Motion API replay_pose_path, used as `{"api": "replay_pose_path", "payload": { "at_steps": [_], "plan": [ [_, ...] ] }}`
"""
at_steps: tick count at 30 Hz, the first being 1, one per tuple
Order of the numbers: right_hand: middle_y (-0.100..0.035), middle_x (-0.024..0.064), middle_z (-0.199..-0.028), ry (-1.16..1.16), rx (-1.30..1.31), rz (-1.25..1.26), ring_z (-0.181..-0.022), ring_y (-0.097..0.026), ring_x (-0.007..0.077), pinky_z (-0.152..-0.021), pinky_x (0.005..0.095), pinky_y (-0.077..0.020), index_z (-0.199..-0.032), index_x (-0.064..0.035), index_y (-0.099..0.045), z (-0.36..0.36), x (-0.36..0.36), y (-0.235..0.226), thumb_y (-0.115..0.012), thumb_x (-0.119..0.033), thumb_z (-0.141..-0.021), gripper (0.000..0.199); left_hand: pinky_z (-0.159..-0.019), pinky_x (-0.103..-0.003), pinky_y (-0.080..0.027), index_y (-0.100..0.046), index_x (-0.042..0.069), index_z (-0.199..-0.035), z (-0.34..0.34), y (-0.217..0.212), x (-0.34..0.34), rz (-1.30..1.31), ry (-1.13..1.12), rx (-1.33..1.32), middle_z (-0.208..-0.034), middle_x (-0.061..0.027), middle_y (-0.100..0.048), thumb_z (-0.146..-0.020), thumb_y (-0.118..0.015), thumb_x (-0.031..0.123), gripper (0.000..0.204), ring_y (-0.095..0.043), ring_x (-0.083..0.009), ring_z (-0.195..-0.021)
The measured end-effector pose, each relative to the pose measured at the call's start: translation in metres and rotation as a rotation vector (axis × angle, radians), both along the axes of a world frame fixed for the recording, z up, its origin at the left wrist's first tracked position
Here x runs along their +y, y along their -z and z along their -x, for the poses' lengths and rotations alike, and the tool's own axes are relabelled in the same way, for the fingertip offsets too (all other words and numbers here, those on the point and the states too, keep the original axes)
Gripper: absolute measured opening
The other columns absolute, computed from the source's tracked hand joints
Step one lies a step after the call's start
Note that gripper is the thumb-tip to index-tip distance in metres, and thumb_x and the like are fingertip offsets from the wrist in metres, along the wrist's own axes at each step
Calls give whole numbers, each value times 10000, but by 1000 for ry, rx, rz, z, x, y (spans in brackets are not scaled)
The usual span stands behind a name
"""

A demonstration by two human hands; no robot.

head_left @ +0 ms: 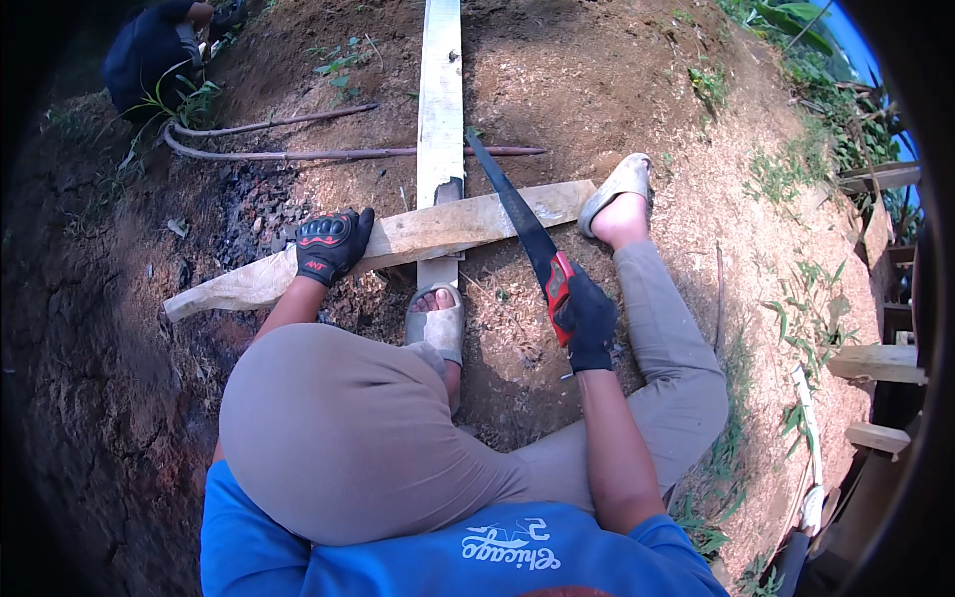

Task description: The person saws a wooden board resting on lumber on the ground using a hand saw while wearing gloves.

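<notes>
Right hand: the gloved right hand (589,320) is being kept wrapped tight around the red handle of the saw (527,237).
Saw: its dark blade is being laid slantwise across the plank (398,242), its tip reaching past the far edge.
Left hand: the gloved left hand (332,243) is being pressed on the plank, fingers curled over its far edge.
Plank: it is being rested crosswise over a long pale board (441,99) on the sawdust-covered ground (597,90).
Feet: one sandal (436,320) is being set on the board just beside the plank; the other sandal (617,189) is touching the plank's right end.
Beyond: thin pipes (298,151) are lying past the plank, with another person (149,50) crouching at the far left.
</notes>
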State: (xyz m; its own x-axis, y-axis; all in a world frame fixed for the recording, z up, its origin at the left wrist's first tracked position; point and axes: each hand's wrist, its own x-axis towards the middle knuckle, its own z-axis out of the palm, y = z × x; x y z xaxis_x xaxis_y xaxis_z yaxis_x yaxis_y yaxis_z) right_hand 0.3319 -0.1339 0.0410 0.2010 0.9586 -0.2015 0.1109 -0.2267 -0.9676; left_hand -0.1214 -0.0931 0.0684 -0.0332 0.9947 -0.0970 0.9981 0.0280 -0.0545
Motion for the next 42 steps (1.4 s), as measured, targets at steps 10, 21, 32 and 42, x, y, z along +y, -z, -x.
{"api": "replay_pose_path", "payload": {
  "at_steps": [10,21,32,42],
  "plan": [
    [-780,119,-1069,-290,-717,-243,-862,-740,272,-735,384,-586,-1348,-95,-758,-22,1,8,-691,-280,-1046,360,-816,-527,-589,-799,82,-899,-23,-20,10,39,-137,-51,-890,-204,-786,-1105,-446,508,591,-767,-410,-872],
    [-793,58,-1196,-317,-276,102,-833,-714,94,-697,310,-582,-1520,-36,-641,-61,-87,-52,-637,-287,-1090,498,-858,-539,-587,-837,75,-945,-3,1,4,1,-195,-87,-936,-220,-795,-1097,-413,510,627,-771,-415,-884],
    [-734,76,-814,-285,-361,92,-641,-648,117,-617,346,-540,-1500,-165,-684,53,40,-42,-634,-307,-1066,460,-882,-529,-590,-833,109,-1007,1,-9,10,22,-138,-66,-981,-201,-802,-1094,-422,529,594,-776,-400,-941],
    [-725,65,-834,-317,-392,55,-622,-672,110,-575,311,-534,-1524,-163,-664,-38,-75,-70,-627,-287,-1060,481,-846,-531,-597,-830,88,-927,-7,-8,4,38,-170,-63,-954,-202,-800,-1092,-434,511,602,-778,-400,-888]
  ]
}}
